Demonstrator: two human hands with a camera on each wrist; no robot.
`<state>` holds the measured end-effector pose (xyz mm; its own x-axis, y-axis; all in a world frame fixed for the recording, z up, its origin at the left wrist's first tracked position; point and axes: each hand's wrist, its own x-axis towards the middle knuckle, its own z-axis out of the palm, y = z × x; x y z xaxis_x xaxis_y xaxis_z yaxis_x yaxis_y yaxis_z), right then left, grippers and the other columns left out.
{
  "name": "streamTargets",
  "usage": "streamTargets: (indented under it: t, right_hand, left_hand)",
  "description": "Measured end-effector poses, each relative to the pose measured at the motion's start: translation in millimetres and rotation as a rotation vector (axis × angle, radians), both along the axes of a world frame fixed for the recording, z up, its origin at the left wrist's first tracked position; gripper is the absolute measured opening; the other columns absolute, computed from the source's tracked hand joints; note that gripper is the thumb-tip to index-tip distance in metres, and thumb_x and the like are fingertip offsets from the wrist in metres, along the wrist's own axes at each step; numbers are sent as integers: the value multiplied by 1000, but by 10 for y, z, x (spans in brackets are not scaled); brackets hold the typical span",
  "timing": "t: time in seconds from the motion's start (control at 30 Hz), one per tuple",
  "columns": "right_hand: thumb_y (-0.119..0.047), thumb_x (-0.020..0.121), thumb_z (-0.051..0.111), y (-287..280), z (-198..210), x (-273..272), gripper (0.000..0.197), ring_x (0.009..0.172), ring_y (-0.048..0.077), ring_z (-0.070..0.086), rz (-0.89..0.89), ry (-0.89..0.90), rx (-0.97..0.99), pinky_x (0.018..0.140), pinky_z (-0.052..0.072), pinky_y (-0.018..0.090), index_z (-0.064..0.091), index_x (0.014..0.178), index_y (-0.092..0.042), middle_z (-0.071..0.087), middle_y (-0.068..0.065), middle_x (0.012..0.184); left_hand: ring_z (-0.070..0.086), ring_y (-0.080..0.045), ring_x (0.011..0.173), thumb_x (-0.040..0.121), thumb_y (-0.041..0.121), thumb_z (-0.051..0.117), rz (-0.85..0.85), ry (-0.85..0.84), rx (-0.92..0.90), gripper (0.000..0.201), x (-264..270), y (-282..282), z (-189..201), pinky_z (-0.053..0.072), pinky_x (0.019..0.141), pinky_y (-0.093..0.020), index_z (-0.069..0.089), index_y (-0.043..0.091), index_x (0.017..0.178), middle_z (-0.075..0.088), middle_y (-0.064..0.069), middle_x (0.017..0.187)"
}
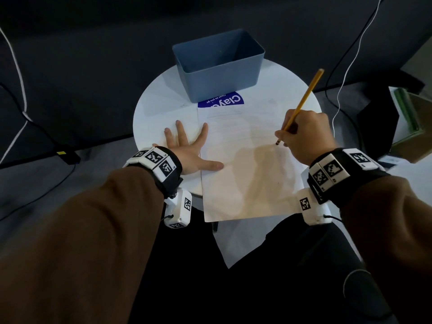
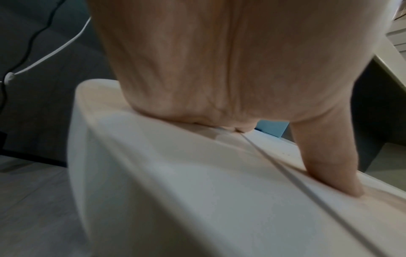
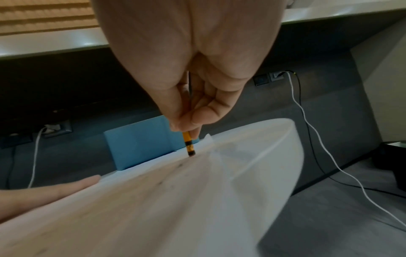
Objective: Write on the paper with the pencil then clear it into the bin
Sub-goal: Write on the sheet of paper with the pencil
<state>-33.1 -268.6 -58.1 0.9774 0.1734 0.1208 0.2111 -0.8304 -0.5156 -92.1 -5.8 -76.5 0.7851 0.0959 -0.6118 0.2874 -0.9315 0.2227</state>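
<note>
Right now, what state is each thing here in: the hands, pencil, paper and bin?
Left hand: flat, fingers spread, thumb pressing the paper's left edge.
Right hand: grips the pencil.
Pencil: tilted, lower end on the paper.
Paper: flat on the round white table, overhanging its near edge.
Blue bin: upright, open, looks empty.

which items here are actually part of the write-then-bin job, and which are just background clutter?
Job:
- paper, flat on the round table
- pencil, gripped by the right hand, tip at the sheet
- left hand, pressed flat at the paper's left edge
- blue bin, behind the paper

Lying about:
- white cable
- black cable
- wall sockets
</note>
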Motion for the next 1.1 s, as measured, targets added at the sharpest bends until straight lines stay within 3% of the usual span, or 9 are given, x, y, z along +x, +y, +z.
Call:
streamTargets:
  t: [0.33,0.47,0.63,0.73,0.83,0.97,1.1]
  right_hand:
    - [-19,91,75,120,-3,-2,24,71,20,70,13,15,15,73,59,33,59,73,-18,68,4,72]
    - [-18,91,74,38,50,-6,24,70,21,71,-40,9,22,68,54,27,59,73,-16,68,4,70]
    - [-20,92,74,458,9,-107,20,73,20,69,75,-6,110,75,59,35,62,77,-14,68,0,70]
    - [-18,93,73,499,-37,-98,21,69,17,65,55,11,74,72,55,28,60,77,-15,65,0,69]
    - [-18,93,73,279,6,-45,19,62,9,61,-39,7,19,58,41,15,61,79,-14,63,-1,68]
    - [-19,93,73,204,41,-28,17,66,15,67,-77,-5,55,63,48,21,64,80,-13,67,2,69]
    - [-19,91,75,513,-32,-73,21,71,17,69,49,7,129,71,55,27,62,75,-15,67,0,68]
  left_hand:
    - [-39,-42,140,67,88,57,9,-5,-19,120,0,6,-6,-10,109,-73,-28,55,144,-48,-10,150]
    - [-39,-42,140,67,88,57,7,0,-12,119,1,9,-12,-10,108,-74,-28,55,144,-48,-10,150]
    - [-38,-43,140,69,86,57,4,-8,-24,119,-13,0,16,-10,110,-71,-28,53,146,-47,-11,151]
    - [-37,-42,141,66,89,55,-2,-17,-25,119,-24,12,5,-9,109,-74,-27,54,145,-47,-11,151]
    - [-36,-43,141,66,89,55,-3,-13,-10,119,-13,19,-4,-7,109,-74,-28,54,145,-47,-11,151]
    - [-35,-44,141,67,89,55,-12,-8,10,120,1,3,8,-6,108,-74,-28,53,145,-47,-13,151]
    - [-36,-44,141,67,88,55,-9,-10,-12,120,-7,15,7,-7,109,-73,-28,53,146,-46,-13,151]
